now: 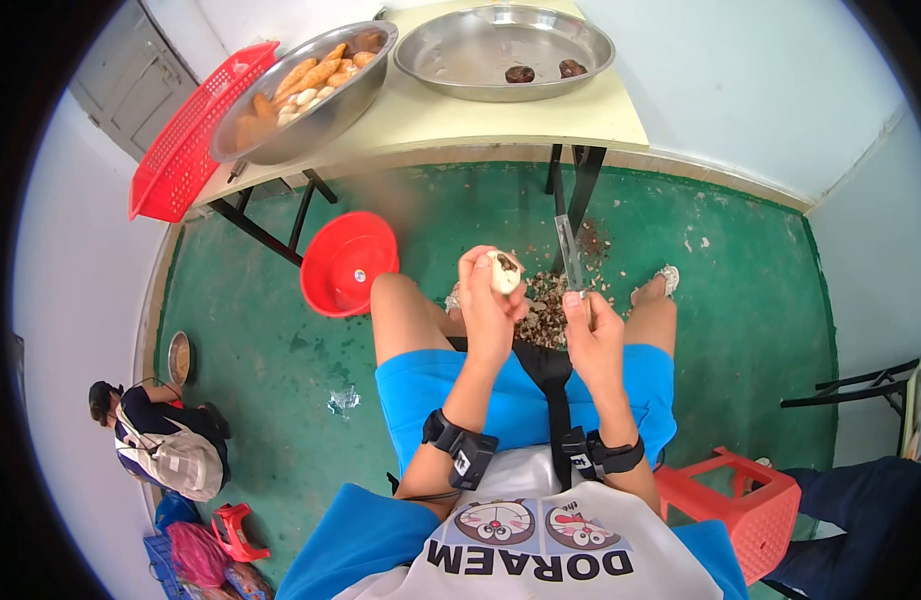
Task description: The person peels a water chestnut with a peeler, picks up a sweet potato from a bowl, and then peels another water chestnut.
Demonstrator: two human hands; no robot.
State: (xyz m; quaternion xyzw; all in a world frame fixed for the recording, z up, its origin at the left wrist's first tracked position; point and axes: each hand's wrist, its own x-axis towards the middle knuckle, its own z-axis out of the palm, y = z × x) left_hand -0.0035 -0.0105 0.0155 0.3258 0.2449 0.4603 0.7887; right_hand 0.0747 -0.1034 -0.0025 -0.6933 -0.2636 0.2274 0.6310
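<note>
Peeled pale piece (504,273) with a dark patch at its end sits on the near side of the table (480,123), well apart from it; the left hand (488,300) grips it with the fingers wrapped round its sides, which seems to steady it while leaving the patch exposed. The right hand (594,335) is closed round the handle end of a knife (568,255), its blade pointing towards the table; held so, it appears to keep its edge apart from the left fingers.

Scraps (545,318) lie scattered on the floor below both hands, on the table's near side; they probably gathered there because that spot is under the work.

On the table's left part is a steel bowl (325,128) with orange tubers (318,75) and pale pieces (298,104), tilted as seen here; a red basket (185,135) stands beside it at the table's left end. To the right on the table, a steel tray (445,60) bears two dark lumps (520,74), its raised rim likely stopping them rolling off; a red basin (342,255) is on the floor before the table's left legs.
</note>
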